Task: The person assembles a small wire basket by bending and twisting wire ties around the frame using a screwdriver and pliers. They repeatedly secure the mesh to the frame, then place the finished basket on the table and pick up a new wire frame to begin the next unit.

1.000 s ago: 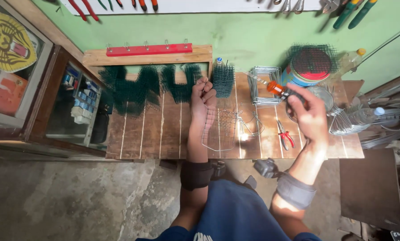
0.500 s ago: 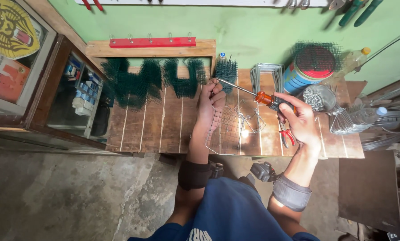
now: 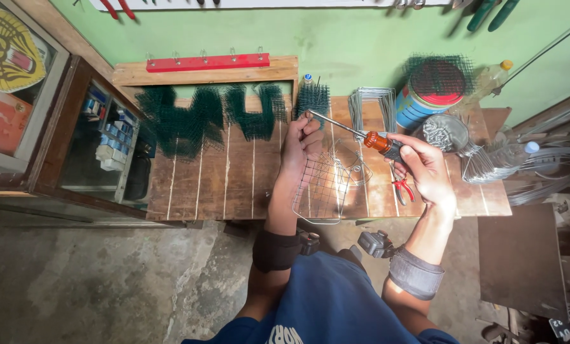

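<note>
Evidently caught mid-way through wire work on the wooden desk [image 3: 234,185]: gripped a small grey wire mesh panel [image 3: 316,191] by its top edge with the left hand [image 3: 302,143], fingers curled shut over the wires, the panel's near edge overhanging the desk front. Clasped one orange-handled screwdriver [image 3: 355,130] in the right hand [image 3: 425,165], closed round the handle just right of the panel, shaft slanted up and left so that the tip reached the left hand's fingers above the panel. Judged the step as levering or bending a wire at that top edge; judged too that the next move called for a firm hold on the panel and a small, controlled turn of the tip, kept off the fingers. Counted, around the panel: one pair of red-handled pliers [image 3: 401,186] just to its right, roughly four dark green mesh pieces [image 3: 202,121] up and left of it, one small green mesh bundle [image 3: 313,99] straight above, one stack of bent wire frames [image 3: 371,108] above and right, one blue-and-red tin [image 3: 425,95] farther right under more green mesh, one bowl of metal bits [image 3: 446,132] beside the tin.
</note>
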